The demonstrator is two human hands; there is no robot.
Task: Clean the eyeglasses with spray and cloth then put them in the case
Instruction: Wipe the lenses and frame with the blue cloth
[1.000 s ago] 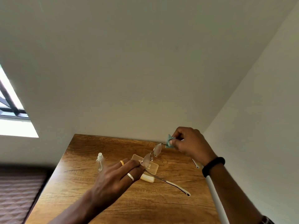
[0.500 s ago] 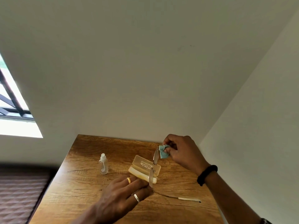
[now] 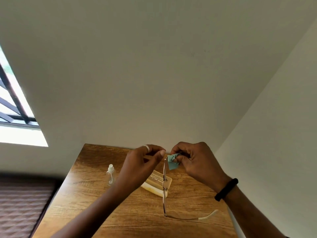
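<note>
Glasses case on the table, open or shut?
Open: the lid of the case stands raised behind its cream base; the eyeglasses are outside it.

Faint, unreadable print on the case lid (image 3: pixel 160 179).

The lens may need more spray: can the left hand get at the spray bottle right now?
Likely yes for the path: the spray bottle stands clear beside its wrist, but the left hand pinches the eyeglasses.

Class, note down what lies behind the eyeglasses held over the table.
Behind the eyeglasses lies the open beige case on the wooden table. The left hand covers the case's left end, so that part cannot be seen.
</note>
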